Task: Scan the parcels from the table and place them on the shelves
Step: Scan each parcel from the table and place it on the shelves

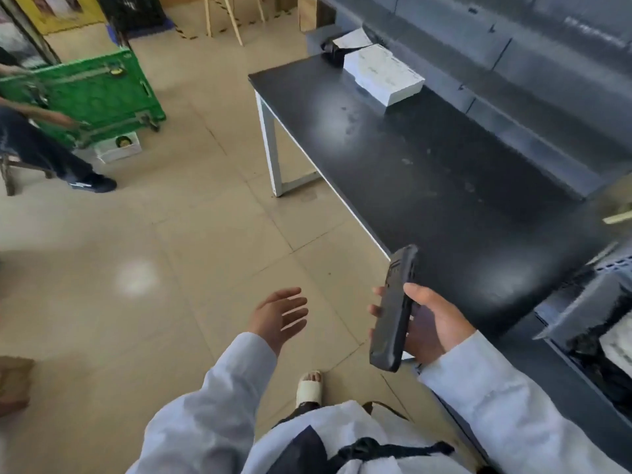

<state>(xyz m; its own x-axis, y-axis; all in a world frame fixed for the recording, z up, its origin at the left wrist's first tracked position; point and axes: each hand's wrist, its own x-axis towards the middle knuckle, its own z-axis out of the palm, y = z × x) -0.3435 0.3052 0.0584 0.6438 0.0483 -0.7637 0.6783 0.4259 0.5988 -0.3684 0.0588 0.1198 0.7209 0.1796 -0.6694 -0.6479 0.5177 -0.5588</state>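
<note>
The right hand (424, 323) wraps its grip round the scanner (393, 309), ready to scan, while the left hand (278, 316) hangs spread and free to grab the parcels (381, 73) far up the bench (444, 186), top middle.

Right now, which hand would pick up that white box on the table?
Probably the left hand: it is open and empty, while the right hand grips the scanner. The white box lies far off.
</note>
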